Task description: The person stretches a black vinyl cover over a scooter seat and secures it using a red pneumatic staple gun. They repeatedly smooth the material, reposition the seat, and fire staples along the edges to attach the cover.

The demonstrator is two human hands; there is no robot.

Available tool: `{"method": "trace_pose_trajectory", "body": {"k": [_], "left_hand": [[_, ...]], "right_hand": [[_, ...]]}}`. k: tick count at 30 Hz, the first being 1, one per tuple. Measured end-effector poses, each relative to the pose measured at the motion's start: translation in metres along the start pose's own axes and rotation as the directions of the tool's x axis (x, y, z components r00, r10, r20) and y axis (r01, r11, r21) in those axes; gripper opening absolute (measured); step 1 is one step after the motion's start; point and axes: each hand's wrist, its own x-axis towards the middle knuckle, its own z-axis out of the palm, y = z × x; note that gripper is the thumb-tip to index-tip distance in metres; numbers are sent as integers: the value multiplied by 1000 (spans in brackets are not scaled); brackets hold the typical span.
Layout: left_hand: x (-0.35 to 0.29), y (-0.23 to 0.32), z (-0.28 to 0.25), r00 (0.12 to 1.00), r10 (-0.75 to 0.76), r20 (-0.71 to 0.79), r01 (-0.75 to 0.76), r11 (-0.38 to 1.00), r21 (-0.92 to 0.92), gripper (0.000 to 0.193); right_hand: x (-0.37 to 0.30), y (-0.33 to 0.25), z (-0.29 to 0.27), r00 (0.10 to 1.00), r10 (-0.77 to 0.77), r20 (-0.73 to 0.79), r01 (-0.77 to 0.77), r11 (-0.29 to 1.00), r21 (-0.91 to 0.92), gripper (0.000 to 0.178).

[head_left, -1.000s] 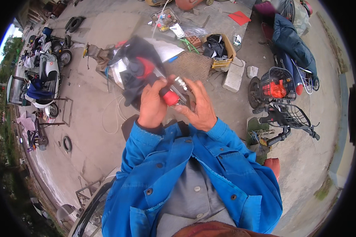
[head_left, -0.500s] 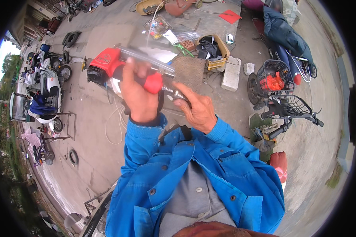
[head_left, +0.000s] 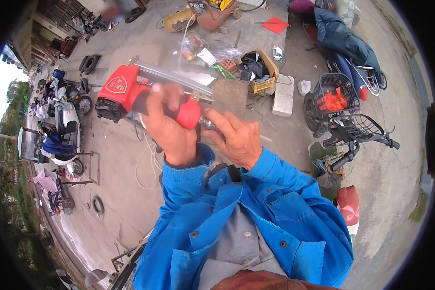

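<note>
A red and black air nail gun (head_left: 118, 89) is held up before my chest, its silver magazine rail on the far side. My left hand (head_left: 166, 121) wraps round its handle. At the handle's red end, the fingers of my right hand (head_left: 239, 137) close round a metal air hose coupling (head_left: 209, 123). Part of the coupling is hidden under those fingers. A pale hose (head_left: 145, 150) hangs in a loop below the tool.
An orange compressor tank (head_left: 212, 18) stands at the far side. Nearer are a yellow crate (head_left: 265, 86) with black material and a white block (head_left: 282, 102). An electric bike with a basket (head_left: 336, 94) stands at right; parked scooters (head_left: 63, 113) and tyres (head_left: 97, 205) lie left.
The nail gun has turned and shifted slightly left, its head coming nearer. My right hand has moved in closer against the handle end, covering more of the coupling.
</note>
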Motion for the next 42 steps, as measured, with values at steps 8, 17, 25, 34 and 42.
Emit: {"method": "trace_pose_trajectory", "body": {"k": [8,17,25,34,42], "left_hand": [[5,3,4,997,77,6,-77,996,38,27],[20,4,-2,996,53,77,-48,996,-71,22],[24,0,-5,989,-36,146,56,990,-133,16],[-4,-130,-75,855,-512,86,514,858,-6,12],[-17,-244,-150,572,-818,57,773,561,296,27]], "right_hand": [[11,-2,2,999,38,10,-39,987,156,35],[21,-8,7,997,40,64,-58,951,304,35],[46,2,-7,757,198,623,-564,679,470,35],[-18,89,4,678,339,652,-654,683,324,51],[-103,164,51,360,649,670,-858,512,-34,54]]}}
